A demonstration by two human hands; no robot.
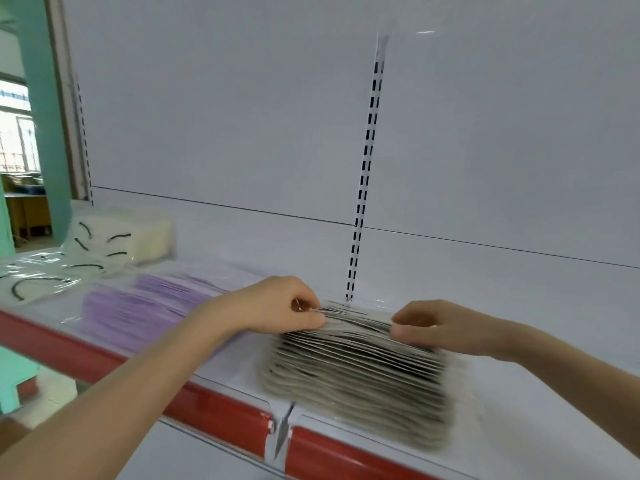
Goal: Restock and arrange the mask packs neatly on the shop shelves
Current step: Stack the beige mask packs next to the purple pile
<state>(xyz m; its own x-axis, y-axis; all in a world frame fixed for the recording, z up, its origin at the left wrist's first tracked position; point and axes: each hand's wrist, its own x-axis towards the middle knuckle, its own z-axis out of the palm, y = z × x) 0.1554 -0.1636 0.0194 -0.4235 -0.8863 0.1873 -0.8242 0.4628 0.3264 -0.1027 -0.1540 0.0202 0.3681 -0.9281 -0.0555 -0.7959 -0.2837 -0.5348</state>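
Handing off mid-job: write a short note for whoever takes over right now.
The left hand pinches the top left edge of the grey mask stack; the right hand grips its top right edge. The stack sits on the white shelf, near the front. To its left lie purple packs, then white packs further left, some loose. Done: grey stack on the shelf. Left: square it up, tidy the others.

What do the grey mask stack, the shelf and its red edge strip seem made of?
Grey mask stack: probably soft fabric in clear glossy film, which glints. Shelf: likely white painted metal, smooth, faintly reflective. Red edge strip: seemingly shiny plastic, with highlights.
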